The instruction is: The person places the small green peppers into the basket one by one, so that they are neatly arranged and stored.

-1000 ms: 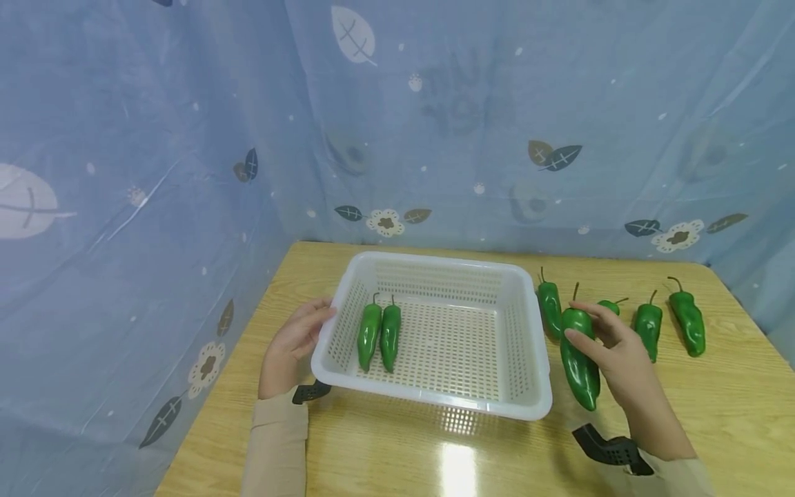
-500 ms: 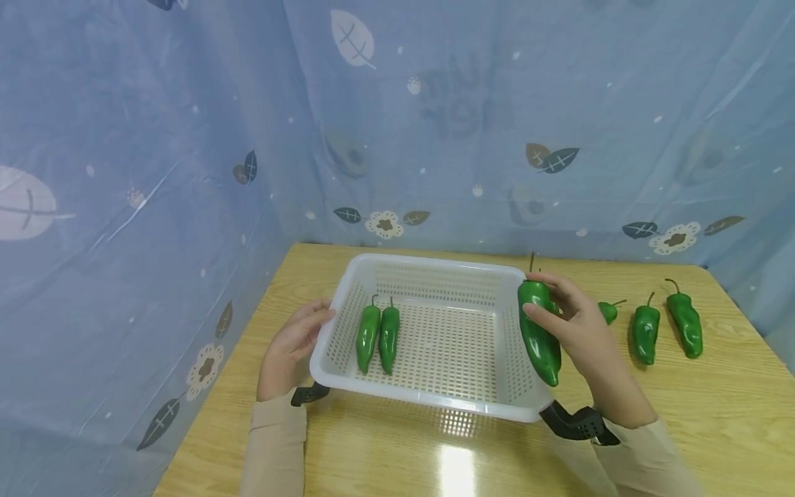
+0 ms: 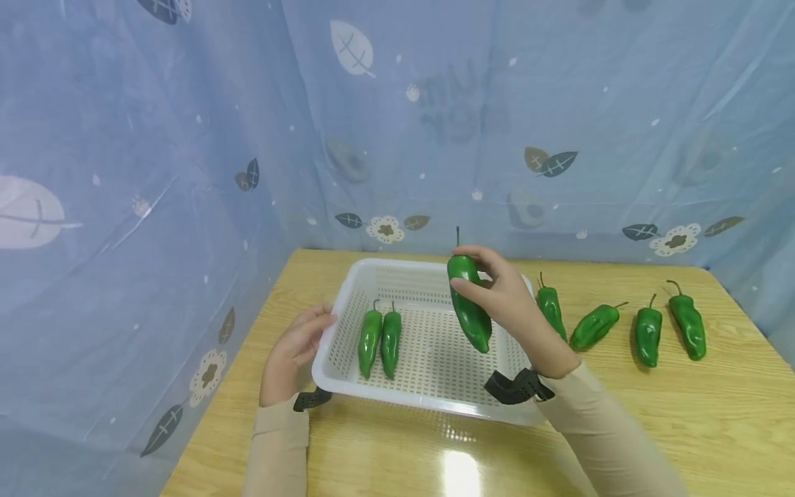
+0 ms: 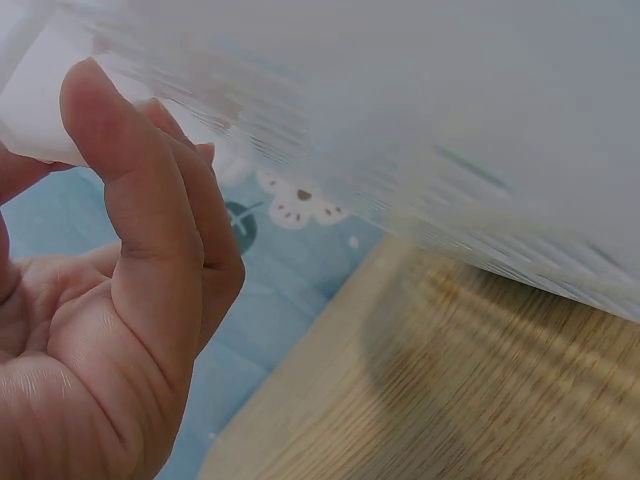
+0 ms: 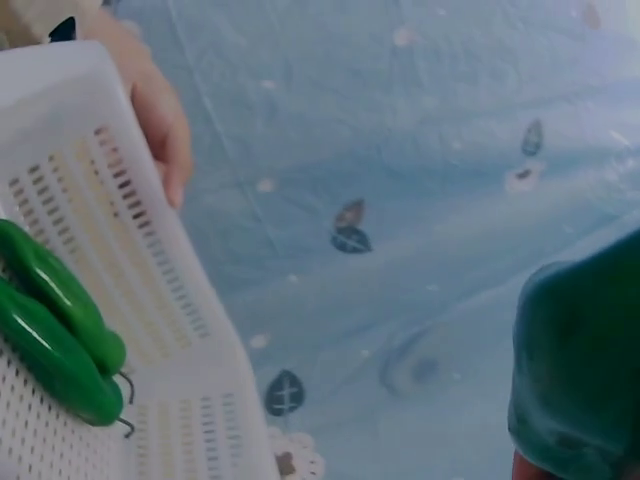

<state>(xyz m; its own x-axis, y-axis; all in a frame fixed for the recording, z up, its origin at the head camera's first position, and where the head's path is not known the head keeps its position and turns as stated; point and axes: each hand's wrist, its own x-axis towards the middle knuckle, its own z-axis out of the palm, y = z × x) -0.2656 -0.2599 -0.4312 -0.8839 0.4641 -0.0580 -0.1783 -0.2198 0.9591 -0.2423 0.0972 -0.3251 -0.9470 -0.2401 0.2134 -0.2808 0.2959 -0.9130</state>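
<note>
Fingertips and thumb of the right hand (image 3: 497, 286) pinch one big pepper (image 3: 467, 304), gap only as wide as its upper end. It hangs over the basket (image 3: 428, 402), right of frame centre, stem up, tip slanting lower right. Gripping near the stem probably suits the taper: more body to hold, tip left free. Left hand (image 3: 298, 338), left of centre, pinches the basket's left rim, fingers bent below it in the left wrist view; likely steadying. Can't tell if the basket sits flat or slightly raised. Inside, left side: paler pepper (image 3: 370, 342) and darker pepper (image 3: 391, 342), parallel, stems toward top; looks like deliberate lining up. Can't tell if they touch. Right of frame, loose on the table (image 3: 702, 428): leftmost pepper (image 3: 550, 310), partly behind the right arm, then slanted pepper (image 3: 595, 326), short pepper (image 3: 648, 337), far-right pepper (image 3: 687, 324); spaced enough to grab singly, I'd judge. Peppers are glossy, tapered, a bit lumpy, with thin dark stems. Basket is white, apparently plastic, rectangular, rounded corners, slotted walls, mesh floor. Table is pale wood grain, glare at bottom centre. Behind, filling top and left: creased blue cloth (image 3: 422, 138), leaf and flower print.
</note>
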